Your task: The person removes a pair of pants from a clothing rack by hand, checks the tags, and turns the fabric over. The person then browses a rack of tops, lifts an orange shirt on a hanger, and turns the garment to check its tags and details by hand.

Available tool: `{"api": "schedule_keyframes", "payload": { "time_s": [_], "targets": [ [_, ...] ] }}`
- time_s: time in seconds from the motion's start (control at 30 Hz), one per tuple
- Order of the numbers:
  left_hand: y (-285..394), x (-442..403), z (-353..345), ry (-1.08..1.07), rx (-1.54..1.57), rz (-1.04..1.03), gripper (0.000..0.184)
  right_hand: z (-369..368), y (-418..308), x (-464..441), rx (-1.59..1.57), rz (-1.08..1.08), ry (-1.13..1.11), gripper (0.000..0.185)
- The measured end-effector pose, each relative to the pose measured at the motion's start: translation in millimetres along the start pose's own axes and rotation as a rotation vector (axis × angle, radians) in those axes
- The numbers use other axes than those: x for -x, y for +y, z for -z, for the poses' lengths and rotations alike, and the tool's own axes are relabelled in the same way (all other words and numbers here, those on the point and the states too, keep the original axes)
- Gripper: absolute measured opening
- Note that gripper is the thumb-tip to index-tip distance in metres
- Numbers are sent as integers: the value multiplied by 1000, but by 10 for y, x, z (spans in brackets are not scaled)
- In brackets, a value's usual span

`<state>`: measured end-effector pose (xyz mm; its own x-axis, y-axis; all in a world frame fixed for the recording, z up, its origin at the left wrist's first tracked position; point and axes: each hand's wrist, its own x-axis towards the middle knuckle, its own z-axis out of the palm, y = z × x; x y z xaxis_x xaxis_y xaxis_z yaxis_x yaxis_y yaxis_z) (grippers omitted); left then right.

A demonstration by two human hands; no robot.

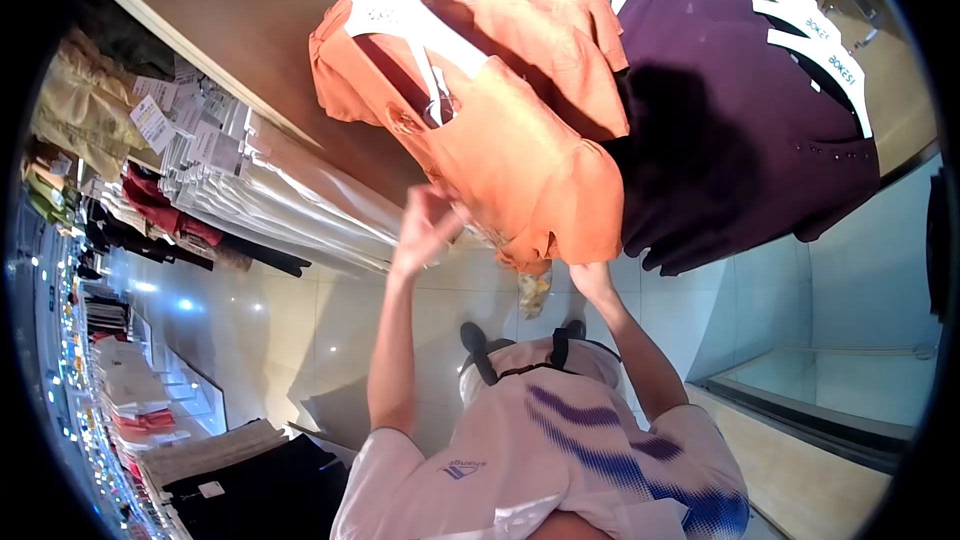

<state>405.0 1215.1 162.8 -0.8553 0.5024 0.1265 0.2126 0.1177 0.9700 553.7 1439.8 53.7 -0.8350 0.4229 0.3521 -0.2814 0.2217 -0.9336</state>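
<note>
An orange blouse (515,140) hangs at the front of a row of orange garments, on a white hanger (400,15), its front swung towards me. My right hand (593,280) is at the sleeve's lower edge, gripping the cloth, its fingertips hidden behind it. My left hand (425,230) is raised beside the blouse's left edge, slightly blurred, with thumb and fingers apart. Its fingertips are close to the cloth; whether they touch cannot be made out. A small patterned piece (535,295) dangles below the hem between my hands.
Dark purple tops (750,130) hang on white hangers at the right. White garments (300,185) with paper tags (152,125) line the left rail. Folded dark clothes (255,490) lie in a stack at lower left. A glass panel (850,330) stands at right above the tiled floor (350,340).
</note>
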Motion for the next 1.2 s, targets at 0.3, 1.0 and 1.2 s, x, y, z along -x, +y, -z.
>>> {"api": "schedule_keyframes", "payload": {
  "time_s": [0.3,1.0,1.2],
  "targets": [
    [572,-862,355,405,52,-106,64,-60,83,-97,19,-45,72,41],
    [333,-522,602,149,619,-216,47,79,-187,-254,-18,-306,327,16],
    [384,-482,599,121,618,-227,45,72,-389,-283,-26,-343,303,13]
  ]
}}
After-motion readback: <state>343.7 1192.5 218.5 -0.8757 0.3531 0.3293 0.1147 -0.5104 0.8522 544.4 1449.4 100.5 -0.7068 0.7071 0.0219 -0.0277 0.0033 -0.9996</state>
